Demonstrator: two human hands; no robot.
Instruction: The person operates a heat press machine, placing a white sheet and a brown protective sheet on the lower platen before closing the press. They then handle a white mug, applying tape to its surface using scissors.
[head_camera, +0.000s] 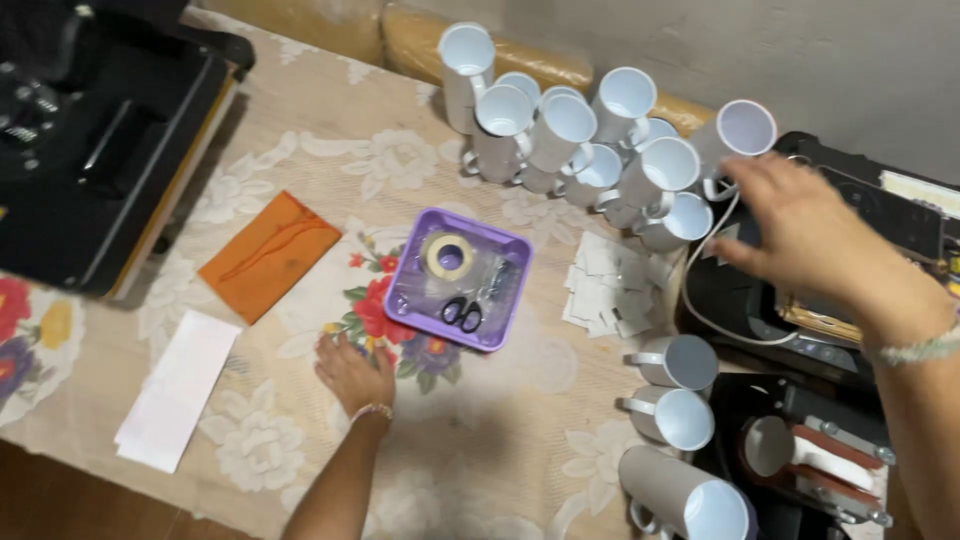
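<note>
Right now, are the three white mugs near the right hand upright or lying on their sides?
Lying on their sides: the three white mugs show round open mouths sideways.

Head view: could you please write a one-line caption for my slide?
Left hand rests flat on the tablecloth beside a purple tray; right hand reaches toward white mugs.

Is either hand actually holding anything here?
No. The left hand rests flat on the tablecloth; the right hand hovers open near the white mugs.
</note>
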